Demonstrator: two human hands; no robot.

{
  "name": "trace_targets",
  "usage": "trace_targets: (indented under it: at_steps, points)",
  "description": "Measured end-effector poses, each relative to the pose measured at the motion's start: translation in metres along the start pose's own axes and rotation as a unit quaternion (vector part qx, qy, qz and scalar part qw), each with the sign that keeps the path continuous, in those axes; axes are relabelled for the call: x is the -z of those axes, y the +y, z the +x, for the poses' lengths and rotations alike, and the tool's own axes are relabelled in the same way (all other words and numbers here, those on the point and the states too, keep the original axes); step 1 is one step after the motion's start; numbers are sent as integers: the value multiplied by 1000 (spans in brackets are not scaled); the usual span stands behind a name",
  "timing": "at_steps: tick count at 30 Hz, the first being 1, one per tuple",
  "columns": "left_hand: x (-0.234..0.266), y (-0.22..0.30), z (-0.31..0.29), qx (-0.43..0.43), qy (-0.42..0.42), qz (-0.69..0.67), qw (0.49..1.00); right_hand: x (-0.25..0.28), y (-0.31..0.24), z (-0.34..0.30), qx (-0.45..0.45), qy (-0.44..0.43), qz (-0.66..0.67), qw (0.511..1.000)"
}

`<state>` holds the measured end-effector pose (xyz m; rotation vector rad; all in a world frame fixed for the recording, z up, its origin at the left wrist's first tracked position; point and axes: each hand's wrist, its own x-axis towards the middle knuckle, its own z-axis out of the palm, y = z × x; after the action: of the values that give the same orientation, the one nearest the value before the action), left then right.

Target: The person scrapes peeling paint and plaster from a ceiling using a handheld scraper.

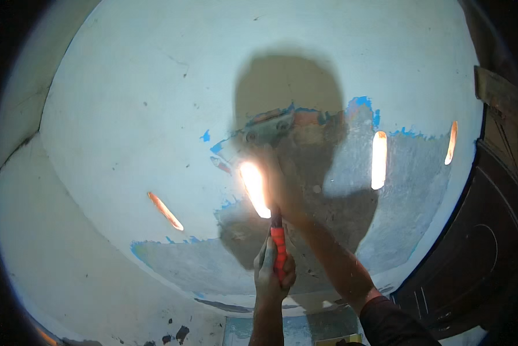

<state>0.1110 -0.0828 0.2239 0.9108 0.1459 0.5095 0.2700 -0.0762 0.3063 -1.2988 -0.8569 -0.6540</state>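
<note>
My left hand (273, 274) is closed round the red ribbed handle of a tool (279, 248), held upright in front of the wall. The tool has a dark neck; its working end is lost in glare and behind my other hand, so its kind does not show. Just above the handle is my right hand (288, 199), blurred and dim in shadow, its fingers too smeared to read. Both hands are before a wall (155, 132) with pale paint above and a bare grey patch (409, 190) below. Ragged blue paint edges (360, 106) border that patch.
A dark panelled door (472, 254) with a wooden frame (498, 95) stands at the right. Another pale wall (57, 230) meets this one at the left. Several elongated bright glare spots (379, 160) cross the view, and a large shadow (290, 81) falls on the wall.
</note>
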Motion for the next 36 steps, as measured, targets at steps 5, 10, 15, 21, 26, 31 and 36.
trace_targets:
  at_steps: [5,10,15,21,26,31,36]
  points:
    - [-10,-29,-11,-1,1,32,1000,31,7,-11,-235,-61,152,958]
    - [-50,-42,-14,26,-3,83,996,72,-11,4,-321,-61,269,906]
    - [-56,-52,-21,5,17,95,995,83,9,-5,-279,-95,311,904]
    - [-65,-61,-26,8,23,138,990,102,-17,-3,-406,-101,285,863]
    - [-60,-65,-12,-2,41,156,987,103,-21,9,-438,-80,268,854]
    - [-57,-76,-23,48,21,110,993,106,19,-13,-313,-74,313,894]
    - [-61,-75,-22,37,41,146,988,111,6,-11,-369,-53,285,883]
